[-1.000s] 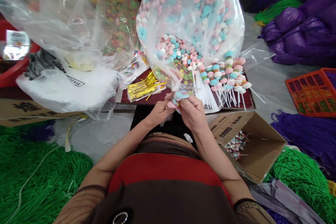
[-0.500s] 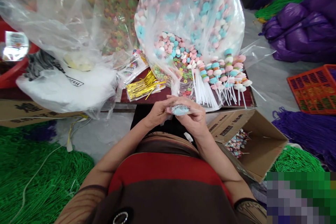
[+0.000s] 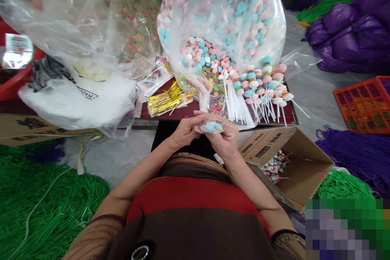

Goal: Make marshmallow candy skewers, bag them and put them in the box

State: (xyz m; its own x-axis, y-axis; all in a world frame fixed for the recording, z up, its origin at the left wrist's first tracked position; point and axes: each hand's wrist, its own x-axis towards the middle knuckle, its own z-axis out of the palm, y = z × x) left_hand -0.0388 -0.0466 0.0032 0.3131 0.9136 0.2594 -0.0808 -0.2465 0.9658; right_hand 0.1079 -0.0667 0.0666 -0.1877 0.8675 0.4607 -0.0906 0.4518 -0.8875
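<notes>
Both my hands meet at the table's front edge around a wrapped candy piece (image 3: 213,127) in clear film, blue and pink. My left hand (image 3: 186,130) has its fingers closed on the left end of it. My right hand (image 3: 224,137) wraps round the right side. Just beyond them lie gold twist ties (image 3: 166,100) on small printed packets. White sticks (image 3: 236,105) lie to the right, beside candy skewers (image 3: 265,83) of pink, blue and white pieces. An open plastic bag (image 3: 195,12) of pastel candies stands behind.
A bag of ring candies (image 3: 137,20) and a white plastic bag (image 3: 82,101) are on the left. An open carton (image 3: 310,166) holding wrapped candies stands below right. An orange crate (image 3: 365,105), purple bundles (image 3: 350,32) and green cords (image 3: 45,207) lie around.
The wrapped candy has turned slightly in my hands and shifted a little right, showing more of its printed film. My hands keep nearly the same place.
</notes>
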